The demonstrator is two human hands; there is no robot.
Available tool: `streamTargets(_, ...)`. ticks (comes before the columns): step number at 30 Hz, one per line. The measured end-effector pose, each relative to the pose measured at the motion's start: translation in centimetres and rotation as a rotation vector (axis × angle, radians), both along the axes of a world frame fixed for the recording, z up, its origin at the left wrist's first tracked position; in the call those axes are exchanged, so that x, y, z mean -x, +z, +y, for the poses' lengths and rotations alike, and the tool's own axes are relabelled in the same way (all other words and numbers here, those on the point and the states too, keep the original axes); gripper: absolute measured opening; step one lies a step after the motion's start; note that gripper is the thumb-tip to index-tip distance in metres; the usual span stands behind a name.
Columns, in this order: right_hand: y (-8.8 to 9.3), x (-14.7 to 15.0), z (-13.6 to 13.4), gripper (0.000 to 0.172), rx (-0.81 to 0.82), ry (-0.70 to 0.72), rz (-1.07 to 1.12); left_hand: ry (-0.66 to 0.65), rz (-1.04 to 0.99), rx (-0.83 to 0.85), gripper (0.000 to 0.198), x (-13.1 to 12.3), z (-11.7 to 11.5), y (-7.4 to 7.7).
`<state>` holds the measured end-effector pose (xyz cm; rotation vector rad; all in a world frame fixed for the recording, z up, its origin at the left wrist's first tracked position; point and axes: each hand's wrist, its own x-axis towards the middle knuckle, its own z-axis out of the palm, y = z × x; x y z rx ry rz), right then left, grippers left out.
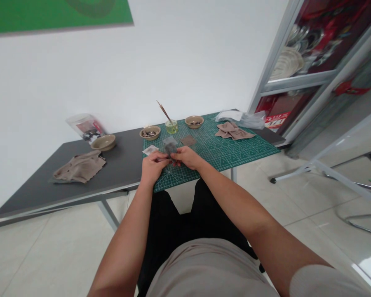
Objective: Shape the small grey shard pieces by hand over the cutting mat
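Above the front part of the green cutting mat (235, 152), my two hands meet. My right hand (187, 157) is closed, its thumb pressed on a small dark grey square piece (170, 148) that looks thin. Beside it, my left hand (155, 164) is also closed, thumb and fingers pinched together; what lies between them is too small to tell. Just behind the hands is a pale, see-through square (170, 140). A whitish square (150, 150) lies left of them, and a brown square (188, 140) lies to the right.
Along the mat's back stand a bowl of small pieces (150, 133), a glass jar (171, 126) with thin brushes or sticks, and another bowl (194, 121). A brown cloth (233, 130) and plastic bags (250, 119) lie right; another cloth (80, 166), bowl (104, 142) and bag (85, 125) left.
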<state>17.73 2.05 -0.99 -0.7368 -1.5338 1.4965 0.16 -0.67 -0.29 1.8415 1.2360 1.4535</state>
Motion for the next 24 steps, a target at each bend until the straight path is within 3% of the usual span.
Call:
streamTargets(5, -0.04, 0.05, 0.09, 0.051, 0.042, 0.038, 0.083, -0.057, -0.090, 0.015, 0.016, 0.14, 0.22, -0.18)
streamTargets(9, 0.17, 0.11, -0.05, 0.043, 0.111, 0.020, 0.147, -0.012, -0.160, 0.036, 0.019, -0.04, 0.21, -0.35)
streamTargets(15, 0.75, 0.17, -0.32, 0.030, 0.168, -0.014, 0.156, 0.094, -0.103, -0.004, 0.017, -0.40, -0.03, -0.39)
streamTargets(24, 0.14, 0.35, 0.15, 0.028, 0.106, -0.069, 0.152, 0.136, 0.020, -0.030, 0.017, -0.73, -0.65, -0.01)
